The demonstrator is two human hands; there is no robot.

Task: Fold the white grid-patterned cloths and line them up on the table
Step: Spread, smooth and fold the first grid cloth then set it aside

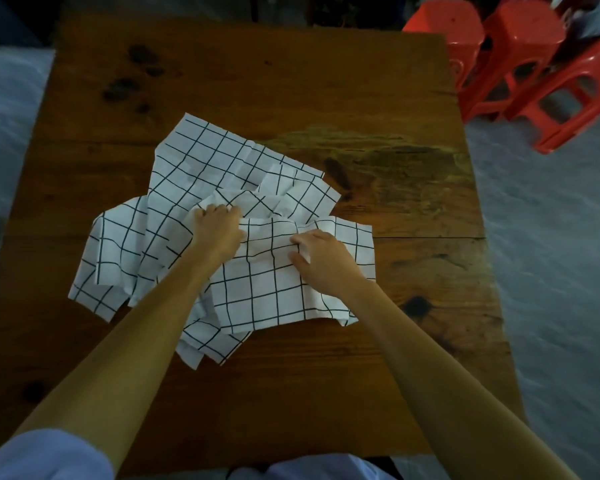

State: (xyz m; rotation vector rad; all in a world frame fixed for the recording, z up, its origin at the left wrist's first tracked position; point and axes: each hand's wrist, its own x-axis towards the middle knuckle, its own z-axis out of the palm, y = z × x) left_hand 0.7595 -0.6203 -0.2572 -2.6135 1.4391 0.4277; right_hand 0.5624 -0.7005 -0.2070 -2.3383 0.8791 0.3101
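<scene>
Several white cloths with a black grid lie in a loose, crumpled heap [201,161] in the middle of the wooden table [291,74]. The topmost cloth [264,292] is bunched along its far edge. My left hand [217,226] grips a raised fold of cloth at the middle of the heap. My right hand [321,259] pinches the bunched far edge of the topmost cloth between thumb and fingers. Another cloth [118,258] spreads out to the left, partly under my left forearm.
Red plastic stools [520,60] stand on the grey floor beyond the table's far right corner. Dark stains [125,84] mark the table's far left. Bare wood shows around the heap on all sides.
</scene>
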